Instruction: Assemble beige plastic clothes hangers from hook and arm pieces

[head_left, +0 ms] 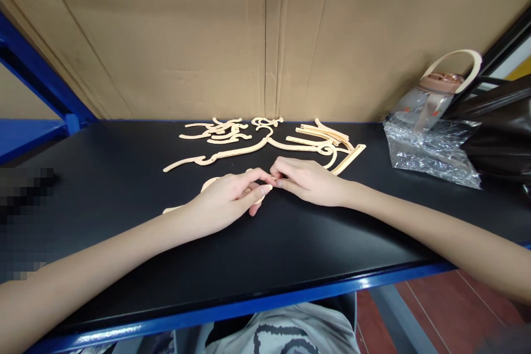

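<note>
My left hand [230,199] lies on the black table [124,221], fingers curled over a pale wooden curved piece [209,183] that pokes out from under it. Fingertip to fingertip with it, my right hand [309,180] pinches closed on the same piece at the middle of the table. What exactly sits between the fingertips is hidden. Just behind the hands lies a long curved wooden hanger piece [232,154]. Several more thin wooden pieces [219,131] and straight wooden slats [327,135] lie further back.
A brown cardboard sheet [265,33] stands as a wall behind the table. At the right are a crumpled clear plastic bag [431,149], a clear bottle with a cream strap [435,94] and a dark bag [501,133]. A blue shelf frame [37,83] rises at left.
</note>
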Demonstrator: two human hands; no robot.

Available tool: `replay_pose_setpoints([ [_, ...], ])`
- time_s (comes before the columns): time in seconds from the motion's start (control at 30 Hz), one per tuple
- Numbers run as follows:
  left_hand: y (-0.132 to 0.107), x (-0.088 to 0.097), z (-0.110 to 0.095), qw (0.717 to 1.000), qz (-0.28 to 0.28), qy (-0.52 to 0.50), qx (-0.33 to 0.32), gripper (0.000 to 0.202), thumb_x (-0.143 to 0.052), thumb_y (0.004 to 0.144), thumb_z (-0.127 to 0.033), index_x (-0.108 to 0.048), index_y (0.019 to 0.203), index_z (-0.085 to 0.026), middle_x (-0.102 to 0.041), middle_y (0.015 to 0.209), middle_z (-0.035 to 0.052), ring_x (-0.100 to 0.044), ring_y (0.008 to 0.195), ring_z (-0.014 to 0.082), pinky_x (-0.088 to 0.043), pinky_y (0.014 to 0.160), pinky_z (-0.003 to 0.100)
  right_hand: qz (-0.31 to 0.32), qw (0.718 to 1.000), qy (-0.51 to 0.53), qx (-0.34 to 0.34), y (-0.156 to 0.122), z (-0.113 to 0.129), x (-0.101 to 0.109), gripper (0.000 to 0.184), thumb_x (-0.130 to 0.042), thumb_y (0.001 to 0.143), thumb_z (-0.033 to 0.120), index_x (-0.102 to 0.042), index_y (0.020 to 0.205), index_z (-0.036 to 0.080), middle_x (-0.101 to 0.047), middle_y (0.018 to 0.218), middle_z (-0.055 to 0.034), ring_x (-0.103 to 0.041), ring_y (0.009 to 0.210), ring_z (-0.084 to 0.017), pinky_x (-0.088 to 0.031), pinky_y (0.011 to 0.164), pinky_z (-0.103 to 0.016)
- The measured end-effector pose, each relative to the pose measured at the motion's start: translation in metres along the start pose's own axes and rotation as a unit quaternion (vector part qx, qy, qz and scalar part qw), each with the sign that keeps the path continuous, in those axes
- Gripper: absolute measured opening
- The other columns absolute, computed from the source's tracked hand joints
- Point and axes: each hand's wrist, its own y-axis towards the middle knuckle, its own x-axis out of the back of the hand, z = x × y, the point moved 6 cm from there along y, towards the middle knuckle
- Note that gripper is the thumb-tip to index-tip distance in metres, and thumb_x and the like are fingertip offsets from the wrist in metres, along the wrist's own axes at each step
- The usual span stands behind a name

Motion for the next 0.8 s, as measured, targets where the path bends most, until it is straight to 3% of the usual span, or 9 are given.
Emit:
replay_pose_setpoints([
  [0.23,-0.0012,-0.0002,-0.0008,0.999,-0.003,-0.052,0.001,0.035,-0.037,0.096,-0.046,-0.046,0.124,-0.027,-0.056,0.063,-0.0073,-0.056,0.064,0.0121,-0.042,0.067,0.026,-0.015,0.999,-0.032,0.013,-0.0003,-0.0002,0.0007,0.014,-0.037,0.099,0.028,-0.044,0.090,0.021,-0.052,0.087,-0.0005,-0.052,0.079,-0.013,-0.038,0.067,-0.025],
  [0.43,-0.0005,-0.0010,0.0038,0.997,0.011,-0.079,0.018,0.031,-0.036,0.096,-0.048,-0.052,0.112,-0.026,-0.052,0.064,-0.0068,-0.053,0.063,0.0115,-0.041,0.065,0.026,-0.013,0.999,-0.046,0.016,0.0001,0.0009,-0.0009,0.016,-0.038,0.099,0.030,-0.044,0.087,0.020,-0.052,0.086,-0.0006,-0.051,0.076,-0.013,-0.036,0.064,-0.025],
  [0.8,0.0009,-0.0013,0.0074,0.992,0.002,-0.122,0.015,0.031,-0.040,0.094,-0.047,-0.055,0.107,-0.024,-0.051,0.063,-0.0058,-0.049,0.062,0.0114,-0.039,0.062,0.024,-0.021,0.999,-0.036,0.004,-0.0002,-0.0017,-0.0018,0.017,-0.042,0.098,0.032,-0.043,0.085,0.020,-0.052,0.083,0.0014,-0.050,0.071,-0.011,-0.035,0.062,-0.023],
])
